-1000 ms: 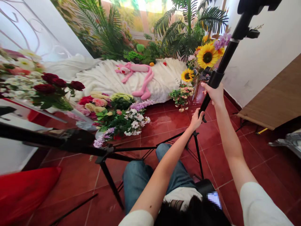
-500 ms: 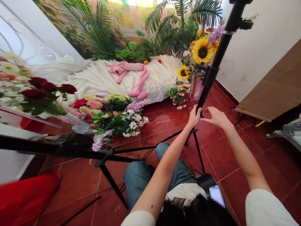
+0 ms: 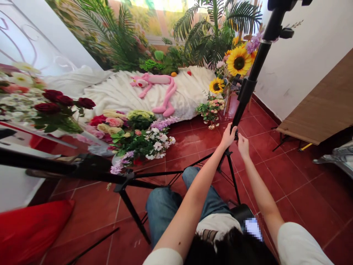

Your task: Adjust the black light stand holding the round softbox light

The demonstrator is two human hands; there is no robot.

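- My left hand (image 3: pixel 228 136) is clamped round the stand (image 3: pixel 247 87), upright but tilted before me.
- My right hand (image 3: pixel 243 146) has its fingers closed at the knob (image 3: pixel 236 135) beside it.

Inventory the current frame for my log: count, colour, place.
Held stand: one, black, right
Second stand: one, black, left
Plush toy: one, pink, on blanket
Blanket: one, cream, far centre
Small items: two, orange/red, on blanket
Sunflowers: at least two, yellow, beside held stand
Roses: four, dark red, left
Mixed flowers: many, multicoloured, left
Palm fronds: several, green, back
Board: one, brown, right
Ornate object: one, silver, far right
Fabric-like item: one, red, lower left
Legs: two, blue jeans, lower centre
Left hand: one, bare, around held stand
Right hand: one, bare, by knob
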